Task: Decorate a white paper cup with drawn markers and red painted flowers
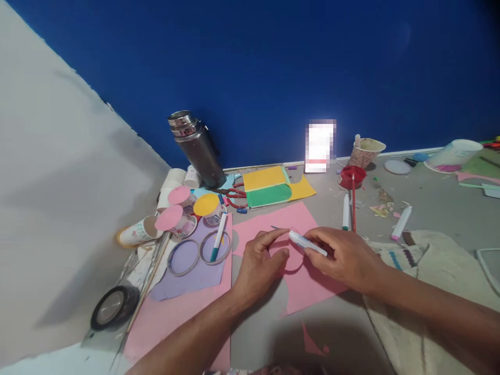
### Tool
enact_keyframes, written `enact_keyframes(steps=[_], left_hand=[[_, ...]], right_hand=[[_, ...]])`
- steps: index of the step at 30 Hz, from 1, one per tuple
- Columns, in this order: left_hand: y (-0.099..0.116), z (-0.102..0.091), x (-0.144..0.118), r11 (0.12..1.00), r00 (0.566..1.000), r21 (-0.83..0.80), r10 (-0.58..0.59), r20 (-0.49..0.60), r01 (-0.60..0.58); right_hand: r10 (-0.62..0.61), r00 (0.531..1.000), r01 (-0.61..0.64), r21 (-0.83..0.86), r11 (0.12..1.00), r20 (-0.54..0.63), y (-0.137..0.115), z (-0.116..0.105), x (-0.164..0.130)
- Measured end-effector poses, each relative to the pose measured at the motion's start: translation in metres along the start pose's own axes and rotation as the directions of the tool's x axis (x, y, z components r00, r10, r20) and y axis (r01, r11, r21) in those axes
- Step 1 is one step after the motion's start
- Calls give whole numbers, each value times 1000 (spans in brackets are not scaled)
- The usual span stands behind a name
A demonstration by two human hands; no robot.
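My right hand (344, 255) grips a small white tube with a printed label (308, 244), its end pointing left toward my left hand. The fingers of my left hand (263, 260) are curled in a pinch on a round pink paper piece (295, 260), whose lower edge casts a shadow. Under both hands lies a pink paper sheet (300, 216) with a curved cut-out at its lower left. A thin dark point shows beyond my left fingertips; I cannot make out what it belongs to.
Paper cups with pink and yellow discs (209, 205), tape rings (183, 258) and a steel flask (199, 151) stand left. Red-handled scissors (234, 194) lie beside yellow and green paper (269, 195). Right are a red pot (352, 178), markers (402, 223) and a cloth (433, 291). A bright screen (320, 146) leans on the wall.
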State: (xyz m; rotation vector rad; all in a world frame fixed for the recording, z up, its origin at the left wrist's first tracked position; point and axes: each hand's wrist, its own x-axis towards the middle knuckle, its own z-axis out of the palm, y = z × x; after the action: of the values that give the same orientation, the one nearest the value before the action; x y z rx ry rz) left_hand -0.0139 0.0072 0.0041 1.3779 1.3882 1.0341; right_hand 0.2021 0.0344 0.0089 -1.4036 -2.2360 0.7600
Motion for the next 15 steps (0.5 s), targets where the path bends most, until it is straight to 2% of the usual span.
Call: enact_keyframes(steps=[4,10,15], left_hand=[[-1,0,0,999,999,-36,24,31,-22],[0,2,0,992,998,-123,-26,59,34],[2,1,-2,999,999,-43,-16,51,18]], right_hand=[[33,997,-35,30,999,72,0,1,1],[25,999,-29,83,996,42,-3,0,2],[78,995,-90,227,970,62,-5,-2,4]])
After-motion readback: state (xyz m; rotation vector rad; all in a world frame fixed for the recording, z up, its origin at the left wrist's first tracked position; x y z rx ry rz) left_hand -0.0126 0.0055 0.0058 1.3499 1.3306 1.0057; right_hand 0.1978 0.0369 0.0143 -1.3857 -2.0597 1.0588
